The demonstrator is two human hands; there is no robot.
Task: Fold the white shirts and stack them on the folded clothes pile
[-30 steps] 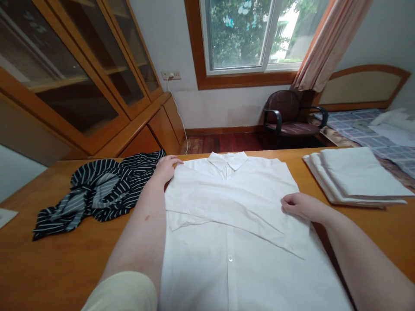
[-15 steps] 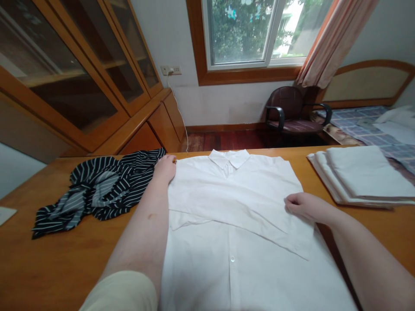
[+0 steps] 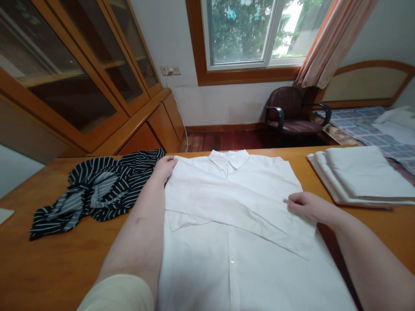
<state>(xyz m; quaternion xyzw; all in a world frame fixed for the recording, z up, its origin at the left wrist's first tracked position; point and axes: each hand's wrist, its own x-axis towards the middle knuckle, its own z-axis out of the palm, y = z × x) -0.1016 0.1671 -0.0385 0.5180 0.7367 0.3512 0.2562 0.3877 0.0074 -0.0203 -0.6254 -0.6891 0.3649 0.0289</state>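
Observation:
A white button-up shirt (image 3: 201, 263) lies front up on the wooden table, collar toward the far edge, its sleeves folded across the chest. My left hand (image 3: 166, 166) is closed on the shirt's far left shoulder, thumb and fingers pinching the fabric. At the right side of the shirt, my right hand (image 3: 300, 205) pinches the cloth near the folded sleeve, fingers curled together. The shirt's lower end runs out of view at the bottom.
A black-and-white striped garment (image 3: 106, 185) lies crumpled on the table (image 3: 52, 268) at left. Folded white cloths (image 3: 366, 172) are stacked at right. Beyond the table stand a brown armchair (image 3: 290, 108), a bed (image 3: 366, 129) and a glass-door cabinet (image 3: 106, 99).
My left hand has drawn the shirt's left shoulder and side slightly outward to the left. My right hand has shifted slightly right, still at the shirt.

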